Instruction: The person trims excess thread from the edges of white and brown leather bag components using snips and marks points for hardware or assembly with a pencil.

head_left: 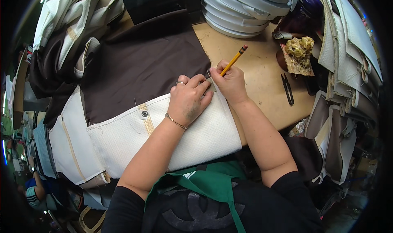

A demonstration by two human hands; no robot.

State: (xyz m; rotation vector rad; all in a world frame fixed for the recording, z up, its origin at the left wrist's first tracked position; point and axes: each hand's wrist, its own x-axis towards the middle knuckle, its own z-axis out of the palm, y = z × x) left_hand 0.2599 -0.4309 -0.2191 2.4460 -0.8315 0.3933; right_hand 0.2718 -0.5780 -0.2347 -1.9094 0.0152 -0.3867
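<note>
My left hand (pixel 189 100) rests palm down with fingers spread on a panel of white textured fabric (pixel 204 136). Its fingertips press at the seam where this panel meets dark brown lining (pixel 143 56). A small greyish piece (pixel 211 86) shows between its thumb and forefinger; its kind is unclear. In my right hand (pixel 230 85) a yellow pencil (pixel 234 61) is held, eraser end up and its other end hidden. That hand's thumb and forefinger meet at the panel's right corner. A metal snap (pixel 144 114) sits on a tan strip (pixel 146 124) sewn to the white panel.
Black thread snips (pixel 287 89) lie on the tan table (pixel 262 85) to the right, below a yellowish clump (pixel 300 48). Stacked pale rings (pixel 241 11) and a black box (pixel 161 3) stand at the back. Sewn fabric pieces pile up at left (pixel 77 24) and right (pixel 348 44).
</note>
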